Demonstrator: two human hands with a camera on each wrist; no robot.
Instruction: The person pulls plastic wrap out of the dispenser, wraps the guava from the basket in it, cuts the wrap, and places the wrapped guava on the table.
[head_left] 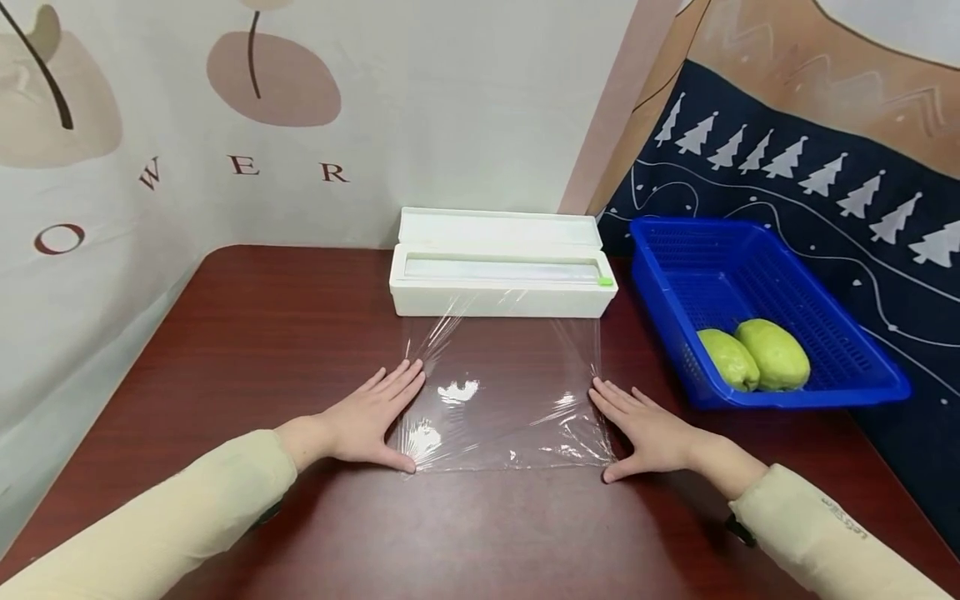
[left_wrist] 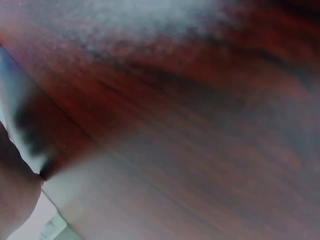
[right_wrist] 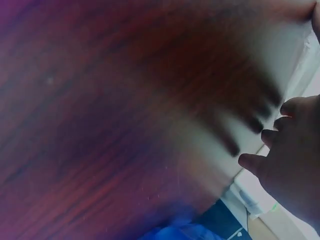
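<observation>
L hand (head_left: 369, 421) & R hand (head_left: 656, 432), fingers spread & gripping nothing, rest at opp. side edges of the clear cling film (head_left: 510, 408), prob. keeping it flat on the brown table (head_left: 247, 325), in front of its white dispenser box (head_left: 502, 302).

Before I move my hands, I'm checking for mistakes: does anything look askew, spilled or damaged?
Only the clear film: creases bunch beside the left hand and the right hand, so its sides look uneven against the smoother middle. I see no spill or obvious tear.
</observation>
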